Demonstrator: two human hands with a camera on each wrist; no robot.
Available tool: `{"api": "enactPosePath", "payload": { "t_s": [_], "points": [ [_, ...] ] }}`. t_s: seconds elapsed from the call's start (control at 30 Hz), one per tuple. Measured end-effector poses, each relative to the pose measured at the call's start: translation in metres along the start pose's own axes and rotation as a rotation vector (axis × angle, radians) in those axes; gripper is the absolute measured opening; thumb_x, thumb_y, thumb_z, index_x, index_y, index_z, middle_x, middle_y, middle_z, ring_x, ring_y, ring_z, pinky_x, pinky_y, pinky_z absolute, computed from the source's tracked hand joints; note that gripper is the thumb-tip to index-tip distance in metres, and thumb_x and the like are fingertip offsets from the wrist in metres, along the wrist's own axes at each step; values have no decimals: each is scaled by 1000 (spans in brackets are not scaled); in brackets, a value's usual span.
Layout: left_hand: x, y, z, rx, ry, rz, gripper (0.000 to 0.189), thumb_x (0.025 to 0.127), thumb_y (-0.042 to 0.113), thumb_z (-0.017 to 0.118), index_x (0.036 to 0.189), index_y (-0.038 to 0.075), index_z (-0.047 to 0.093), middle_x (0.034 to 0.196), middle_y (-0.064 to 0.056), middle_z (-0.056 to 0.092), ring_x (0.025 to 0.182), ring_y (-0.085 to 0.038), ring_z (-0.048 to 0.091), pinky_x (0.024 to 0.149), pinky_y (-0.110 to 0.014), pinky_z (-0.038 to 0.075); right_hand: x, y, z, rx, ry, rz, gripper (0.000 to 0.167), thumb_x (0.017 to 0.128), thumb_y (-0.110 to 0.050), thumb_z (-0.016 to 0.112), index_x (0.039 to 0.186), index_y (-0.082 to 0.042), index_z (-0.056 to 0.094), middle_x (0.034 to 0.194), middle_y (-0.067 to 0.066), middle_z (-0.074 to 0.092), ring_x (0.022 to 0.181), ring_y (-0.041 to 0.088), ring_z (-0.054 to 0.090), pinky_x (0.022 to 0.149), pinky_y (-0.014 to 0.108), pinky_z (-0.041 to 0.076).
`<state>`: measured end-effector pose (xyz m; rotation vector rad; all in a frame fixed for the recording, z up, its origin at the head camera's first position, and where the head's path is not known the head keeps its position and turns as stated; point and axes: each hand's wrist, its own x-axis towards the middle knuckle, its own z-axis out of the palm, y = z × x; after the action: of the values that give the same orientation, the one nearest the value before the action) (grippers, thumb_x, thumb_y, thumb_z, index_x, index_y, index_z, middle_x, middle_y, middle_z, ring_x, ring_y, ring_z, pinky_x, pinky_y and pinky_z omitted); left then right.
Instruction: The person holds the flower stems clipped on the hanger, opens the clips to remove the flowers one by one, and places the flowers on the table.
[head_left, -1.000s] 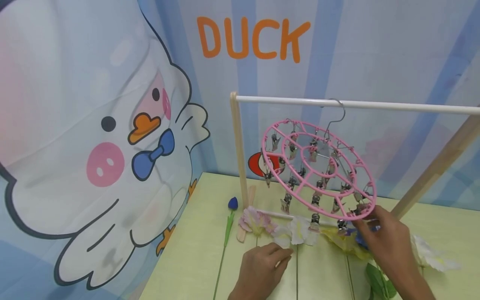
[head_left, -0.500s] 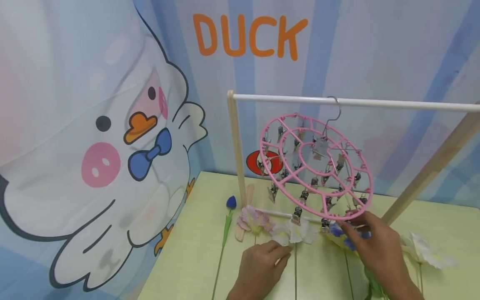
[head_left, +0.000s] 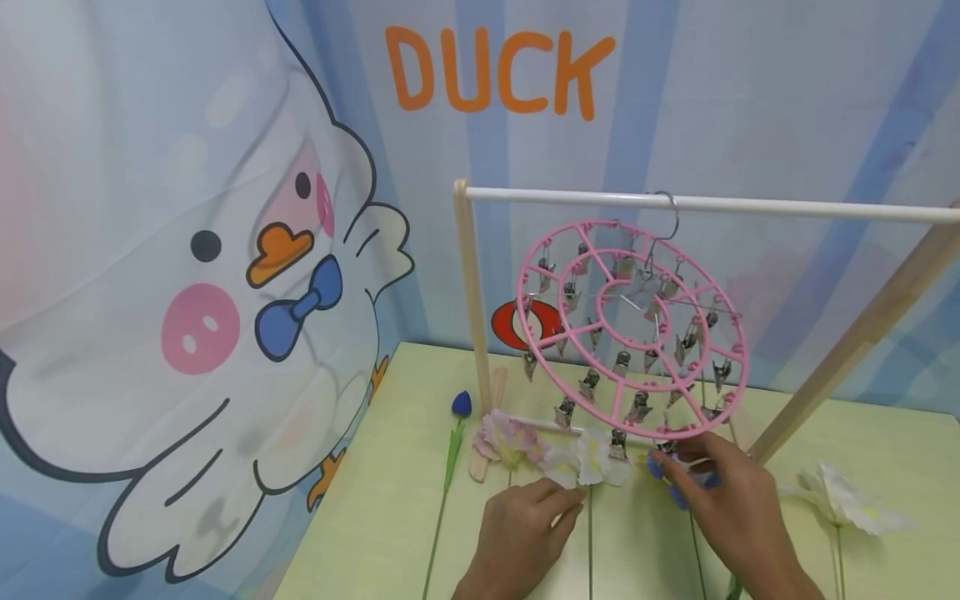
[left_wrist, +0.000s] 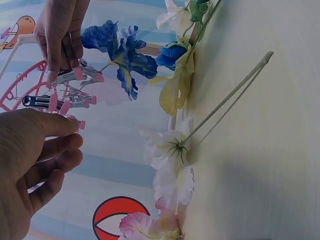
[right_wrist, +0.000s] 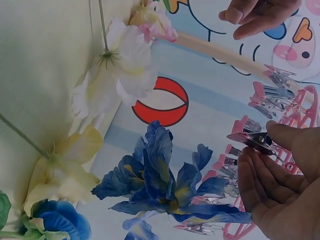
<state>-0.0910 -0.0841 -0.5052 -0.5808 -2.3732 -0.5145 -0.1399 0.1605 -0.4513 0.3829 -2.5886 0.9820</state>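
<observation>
A round pink clip hanger (head_left: 678, 434) hangs tilted by its metal hook, with several metal clips dangling from it. At its near lower rim, my right hand (head_left: 738, 510) pinches a metal clip (right_wrist: 256, 141) between thumb and fingers. Below that hand is a blue iris (right_wrist: 162, 187); its stem runs up toward the clips in the left wrist view, but its fastening cannot be made out. My left hand (head_left: 525, 529) stays low before the hanger, fingers loosely curled and holding nothing. A white flower (head_left: 588, 462) lies just beyond its fingertips.
The hanger's hook sits on a white rod (head_left: 787, 205) between wooden posts (head_left: 472, 308). Along the table (head_left: 375, 517) lie a blue tulip (head_left: 461, 404), a pink flower (head_left: 506, 437), another white flower (head_left: 843, 500) and a yellow flower (right_wrist: 65, 172). A printed cloth stands behind.
The hanger has turned on its hook, its clips shifting round. My right hand has moved left at the near rim, and the blue iris has shifted left with it. My left hand has barely moved.
</observation>
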Motion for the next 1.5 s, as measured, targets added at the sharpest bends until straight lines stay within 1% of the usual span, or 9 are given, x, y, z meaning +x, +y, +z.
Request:
{"api": "enactPosePath", "payload": {
  "t_s": [0.23, 0.37, 0.5, 0.67, 0.93, 1.13, 1.3, 1.4, 1.5],
  "points": [
    [2, 1, 1, -23, 28, 2, 17, 84, 20, 92, 98, 25, 84, 85, 14, 75, 61, 4, 62, 55, -9, 41, -4, -6, 6, 14, 2, -14, 25, 88, -19, 88, 108, -12, 74, 98, 3, 77, 80, 22, 74, 66, 30, 60],
    [4, 2, -1, -31, 46, 5, 16, 84, 20, 92, 97, 26, 84, 86, 14, 75, 63, 3, 64, 56, -10, 43, -6, -11, 11, 21, 14, -28, 25, 88, -17, 89, 107, -11, 74, 97, 3, 76, 80, 23, 74, 65, 28, 59],
    [6, 3, -2, -38, 50, 4, 16, 85, 20, 91, 98, 25, 84, 85, 14, 75, 63, 3, 64, 57, -10, 44, -9, -15, 16, 25, 19, -45, 26, 86, -16, 89, 108, -11, 74, 96, 3, 76, 79, 22, 74, 64, 26, 59],
    [7, 4, -3, -63, 63, 0, 15, 85, 18, 91, 98, 23, 84, 84, 13, 75, 61, 4, 63, 57, -8, 43, -12, -20, 24, 53, 40, -81, 30, 85, -12, 90, 110, -11, 74, 98, 3, 77, 81, 20, 74, 66, 30, 61],
    [9, 5, -8, -100, 74, -15, 12, 88, 18, 89, 100, 20, 85, 84, 11, 76, 59, 2, 63, 58, -7, 43, -17, -30, 32, 111, 9, -58, 35, 89, -12, 87, 121, -11, 74, 105, 4, 76, 84, 20, 74, 65, 24, 59],
    [12, 5, -12, -104, 84, -13, 11, 90, 19, 87, 101, 22, 84, 86, 11, 77, 58, 3, 62, 58, -6, 43, -20, -34, 39, 121, 34, -93, 36, 86, -10, 89, 120, -11, 75, 105, 3, 76, 83, 20, 74, 65, 26, 61],
    [13, 6, -13, -110, 75, -23, 11, 90, 20, 87, 101, 22, 84, 86, 11, 76, 58, 3, 63, 59, -7, 43, -20, -39, 42, 125, 14, -71, 35, 88, -12, 88, 120, -13, 76, 107, 2, 78, 84, 17, 74, 66, 23, 59],
    [12, 6, -12, -123, 59, -38, 11, 91, 20, 87, 102, 21, 84, 86, 11, 76, 59, 2, 64, 59, -7, 43, -19, -43, 43, 144, -9, -54, 33, 90, -13, 86, 121, -14, 76, 107, 1, 78, 85, 15, 75, 66, 22, 59],
    [11, 6, -11, -122, 58, -39, 11, 89, 20, 88, 100, 21, 84, 86, 11, 76, 58, 3, 62, 58, -6, 42, -17, -49, 44, 166, -28, -42, 32, 91, -14, 85, 122, -16, 76, 108, 0, 78, 85, 13, 75, 66, 21, 58]
  ]
}}
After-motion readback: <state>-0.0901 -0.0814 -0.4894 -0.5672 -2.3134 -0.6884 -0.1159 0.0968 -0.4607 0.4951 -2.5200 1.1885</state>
